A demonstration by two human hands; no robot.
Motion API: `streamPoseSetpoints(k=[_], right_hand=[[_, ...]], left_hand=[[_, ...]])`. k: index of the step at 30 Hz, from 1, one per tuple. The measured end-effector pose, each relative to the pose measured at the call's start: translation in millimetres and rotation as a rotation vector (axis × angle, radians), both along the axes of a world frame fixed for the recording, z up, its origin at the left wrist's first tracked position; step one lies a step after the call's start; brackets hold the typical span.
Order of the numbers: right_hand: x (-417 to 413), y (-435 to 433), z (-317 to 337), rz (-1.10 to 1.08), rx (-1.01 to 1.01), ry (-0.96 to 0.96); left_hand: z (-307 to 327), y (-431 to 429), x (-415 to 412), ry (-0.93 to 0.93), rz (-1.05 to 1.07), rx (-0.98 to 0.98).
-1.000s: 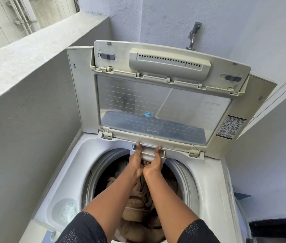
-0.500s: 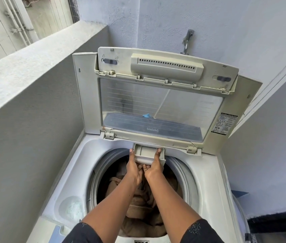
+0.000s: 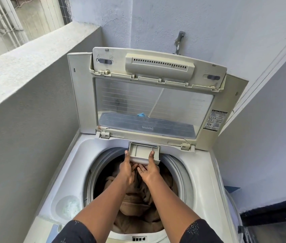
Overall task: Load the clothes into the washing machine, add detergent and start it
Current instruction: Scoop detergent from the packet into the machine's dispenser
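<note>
A white top-loading washing machine (image 3: 79, 165) stands with its lid (image 3: 152, 102) raised upright against the back wall. Brown clothes (image 3: 138, 207) fill the drum. A small cream detergent drawer (image 3: 143, 152) juts out from the back rim over the drum. My left hand (image 3: 127, 168) grips the drawer's left side with the thumb up along it. On the drawer's right side my right hand (image 3: 150, 170) does the same, fingers curled under the front. No detergent container is in view.
A grey parapet wall (image 3: 24, 95) runs close along the machine's left side. A tap (image 3: 179, 42) sticks out of the back wall above the lid. A round recess (image 3: 68, 206) sits in the machine's left front corner. A light wall closes off the right.
Both hands have pulled the detergent drawer out from the back rim toward me; it now sticks out well over the drum. The camera has tilted down a little.
</note>
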State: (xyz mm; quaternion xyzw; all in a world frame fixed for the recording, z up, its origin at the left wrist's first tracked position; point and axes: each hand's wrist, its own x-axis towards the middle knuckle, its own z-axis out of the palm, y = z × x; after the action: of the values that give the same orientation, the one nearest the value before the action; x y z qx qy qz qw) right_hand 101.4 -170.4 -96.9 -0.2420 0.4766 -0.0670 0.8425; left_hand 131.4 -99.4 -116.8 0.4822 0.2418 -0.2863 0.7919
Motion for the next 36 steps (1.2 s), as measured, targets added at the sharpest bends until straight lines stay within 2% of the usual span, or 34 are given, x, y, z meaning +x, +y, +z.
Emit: streamPoseSetpoints(k=[15,20,26,30,32,36], right_hand=[[10.4,-10.3,1.4,-0.006,-0.006,0.021],[3.0,-9.2,-3.8,0.120,-0.114,0.043],[-20.0,10.5,-17.9,0.458,-0.655,0.185],[-36.7,20.4,-14.0,0.802,-1.045,0.258],[-47.1,22.0,-7.3,0.926,-1.197,0.226],[-64.7,22.1,12.1,1.153,-1.538,0.058]], left_hand=[[-1.9,2.7,11.2,-0.034,-0.130,0.052],[-4.2,6.0,8.5,-0.047,-0.177,0.069],[-7.8,12.8,-5.3,-0.060,-0.114,0.206],[-9.5,26.6,-20.6,-0.146,-0.162,0.371],[-4.2,35.0,-29.4,-0.183,-0.188,0.469],[15.3,52.9,-54.1,-0.318,-0.271,0.825]])
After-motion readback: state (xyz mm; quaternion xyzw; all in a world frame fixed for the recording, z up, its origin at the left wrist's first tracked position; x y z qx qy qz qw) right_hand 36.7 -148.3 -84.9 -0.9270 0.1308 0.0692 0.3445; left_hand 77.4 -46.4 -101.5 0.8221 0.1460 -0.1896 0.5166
